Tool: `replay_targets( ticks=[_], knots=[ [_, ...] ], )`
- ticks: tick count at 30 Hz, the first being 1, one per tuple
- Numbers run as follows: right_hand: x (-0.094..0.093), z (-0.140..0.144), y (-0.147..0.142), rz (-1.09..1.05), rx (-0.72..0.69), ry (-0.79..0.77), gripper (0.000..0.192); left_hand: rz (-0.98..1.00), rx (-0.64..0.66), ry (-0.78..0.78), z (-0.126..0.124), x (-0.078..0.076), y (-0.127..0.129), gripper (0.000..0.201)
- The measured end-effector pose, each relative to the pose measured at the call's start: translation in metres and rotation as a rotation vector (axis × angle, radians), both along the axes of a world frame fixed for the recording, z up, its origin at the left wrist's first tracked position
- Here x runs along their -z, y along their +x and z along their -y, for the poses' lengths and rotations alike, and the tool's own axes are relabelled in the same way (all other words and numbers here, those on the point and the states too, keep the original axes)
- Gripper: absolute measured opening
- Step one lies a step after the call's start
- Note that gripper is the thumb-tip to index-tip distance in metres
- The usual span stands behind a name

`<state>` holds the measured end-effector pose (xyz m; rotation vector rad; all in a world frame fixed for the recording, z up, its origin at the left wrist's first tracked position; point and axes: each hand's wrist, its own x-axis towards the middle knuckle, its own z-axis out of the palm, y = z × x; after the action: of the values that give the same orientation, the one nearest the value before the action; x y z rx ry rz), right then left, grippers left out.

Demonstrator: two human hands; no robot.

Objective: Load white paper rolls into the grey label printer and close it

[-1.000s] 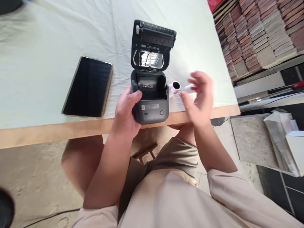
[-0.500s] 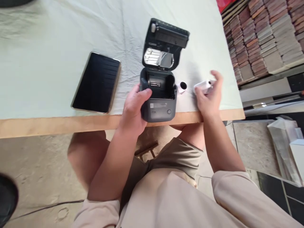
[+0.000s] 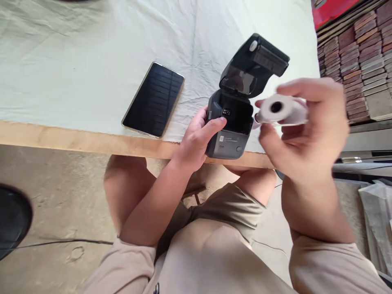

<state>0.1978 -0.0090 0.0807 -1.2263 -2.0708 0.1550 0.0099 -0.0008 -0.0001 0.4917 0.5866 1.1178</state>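
Note:
A small dark grey label printer (image 3: 228,143) stands at the table's near edge with its lid (image 3: 254,65) swung up and its paper bay bare. My left hand (image 3: 197,141) grips the printer's left side, thumb on the bay's rim. My right hand (image 3: 306,126) is raised just right of the printer and holds a white paper roll (image 3: 280,110) with its dark core hole facing me. A bit of white beside the printer, behind that roll, is mostly hidden.
A black phone (image 3: 154,100) lies face up on the pale cloth left of the printer. The table's wooden edge (image 3: 76,141) runs across the view. Stacked bricks (image 3: 355,49) stand at the far right. A dark cable (image 3: 55,243) crosses the dirt floor.
My right hand picked a white paper roll off the table and lifted it towards me, beside the printer. My left hand stayed on the printer. The view shifted left.

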Motion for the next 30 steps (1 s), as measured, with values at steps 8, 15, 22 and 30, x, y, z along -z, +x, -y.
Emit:
replay_targets(
  ticks=[8,15,22,30],
  knots=[
    [0.007,-0.022,-0.003,0.497,0.028,0.088,0.043,0.012,0.000,0.009,0.002,-0.005,-0.002,0.047],
    [0.005,-0.026,-0.005,0.456,-0.049,0.197,0.023,0.035,-0.014,-0.034,0.002,-0.004,-0.001,0.045],
    [-0.012,-0.040,-0.008,0.615,-0.134,-0.074,0.026,0.023,-0.037,-0.025,0.003,-0.002,0.000,0.029],
    [-0.013,-0.049,0.001,0.726,-0.188,0.075,0.019,0.067,-0.025,-0.045,0.002,-0.006,-0.002,0.030]
  ],
)
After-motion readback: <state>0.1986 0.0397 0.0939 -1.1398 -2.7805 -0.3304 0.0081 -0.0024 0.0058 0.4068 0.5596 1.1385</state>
